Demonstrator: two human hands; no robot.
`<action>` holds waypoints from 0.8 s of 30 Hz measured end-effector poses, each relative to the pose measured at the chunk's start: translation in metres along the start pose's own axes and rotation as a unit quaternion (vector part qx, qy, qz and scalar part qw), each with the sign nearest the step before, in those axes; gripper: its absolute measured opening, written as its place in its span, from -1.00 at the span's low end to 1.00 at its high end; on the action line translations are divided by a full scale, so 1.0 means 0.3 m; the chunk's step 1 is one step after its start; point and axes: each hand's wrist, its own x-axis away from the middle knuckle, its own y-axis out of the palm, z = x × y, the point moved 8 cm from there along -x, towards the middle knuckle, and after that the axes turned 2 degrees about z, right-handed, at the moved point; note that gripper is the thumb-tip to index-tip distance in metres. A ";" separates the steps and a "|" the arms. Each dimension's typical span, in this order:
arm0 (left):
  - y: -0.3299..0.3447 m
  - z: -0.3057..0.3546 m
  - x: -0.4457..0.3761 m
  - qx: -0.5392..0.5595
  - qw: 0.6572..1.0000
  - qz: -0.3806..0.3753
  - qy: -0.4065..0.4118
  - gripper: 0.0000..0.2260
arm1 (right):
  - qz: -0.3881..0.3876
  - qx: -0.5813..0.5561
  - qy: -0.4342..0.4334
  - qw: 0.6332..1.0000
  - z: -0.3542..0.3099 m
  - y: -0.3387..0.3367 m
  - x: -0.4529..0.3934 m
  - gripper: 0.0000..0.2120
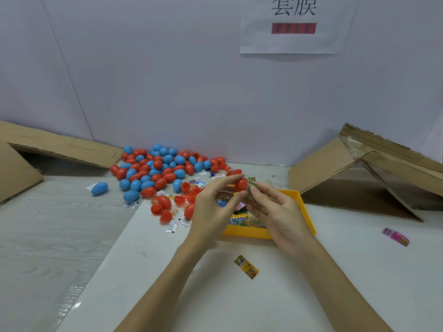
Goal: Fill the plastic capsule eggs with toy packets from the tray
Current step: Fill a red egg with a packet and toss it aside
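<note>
Above yellow tray (pixel 306 212) | left hand (pixel 211 209) grips red egg (pixel 240 184) | right hand (pixel 275 207) pinches packet (pixel 250 188) (green)

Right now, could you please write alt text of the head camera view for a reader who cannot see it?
Two hands work above a yellow tray of toy packets: the left hand holds a red egg half while the right hand pushes a green packet into it. Behind lies a pile of red and blue eggs on the table.

Head view, downward over table (pixel 335 271)
</note>
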 end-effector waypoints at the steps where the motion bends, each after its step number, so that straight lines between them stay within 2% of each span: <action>1: 0.000 0.008 0.000 -0.007 1.000 0.001 0.013 -0.66 | -0.007 -0.027 0.017 0.999 0.005 0.007 0.003 -0.73; 6: 0.016 0.050 0.002 -0.053 0.995 -0.017 0.082 -0.68 | -0.021 -0.132 0.077 0.988 0.019 0.037 0.021 -0.66; 15: 0.028 0.048 0.006 -0.069 0.991 -0.015 0.114 -0.70 | -0.038 -0.219 0.166 0.961 0.048 0.095 0.053 -0.66; 20: 0.023 0.029 0.008 -0.053 0.992 -0.009 0.110 -0.75 | -0.017 -0.235 0.188 0.953 0.064 0.097 0.058 -0.53; 24: 0.030 0.023 0.007 -0.035 0.996 -0.013 0.082 -0.75 | -0.016 -0.234 0.187 0.954 0.062 0.090 0.055 -0.63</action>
